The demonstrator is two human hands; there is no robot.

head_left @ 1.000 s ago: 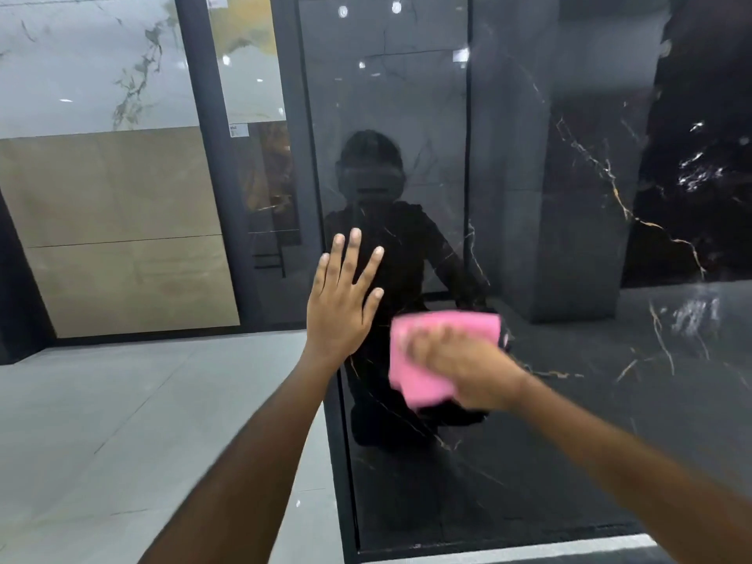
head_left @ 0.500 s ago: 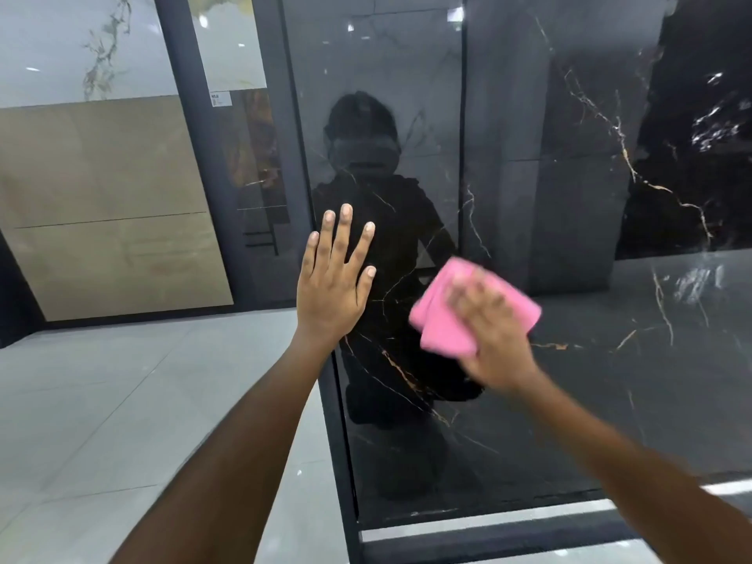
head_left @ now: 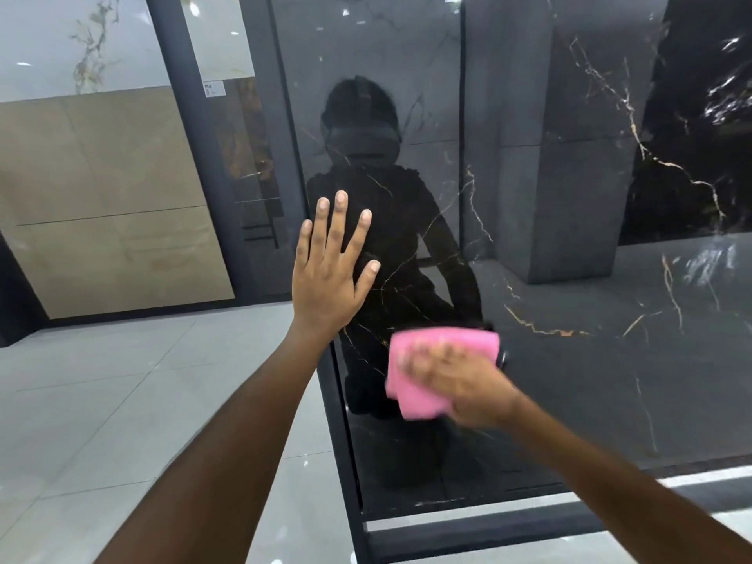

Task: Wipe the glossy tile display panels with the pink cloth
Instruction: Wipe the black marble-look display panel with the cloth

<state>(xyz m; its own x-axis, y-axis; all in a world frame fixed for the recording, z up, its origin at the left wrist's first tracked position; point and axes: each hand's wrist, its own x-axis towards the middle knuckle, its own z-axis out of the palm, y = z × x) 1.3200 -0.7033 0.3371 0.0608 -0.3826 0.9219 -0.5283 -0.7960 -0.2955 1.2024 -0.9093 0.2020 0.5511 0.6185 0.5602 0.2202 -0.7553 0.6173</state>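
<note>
Against the lower part of the black marble-look panel point(head_left: 569, 380), the right hand point(head_left: 460, 380) presses the pink cloth point(head_left: 423, 372) flat to the glossy face; its fingers lie over the cloth, blurred, so I cannot tell how far they curl. The left hand point(head_left: 331, 270) is spread with straight fingers, its palm on the panel near the dark frame edge point(head_left: 346, 441), apparently bracing. This looks like mid-wipe on this panel. Next, the cloth probably needs to sweep across the unwiped face toward the right and down to the bottom rail, with the pressure kept even.
</note>
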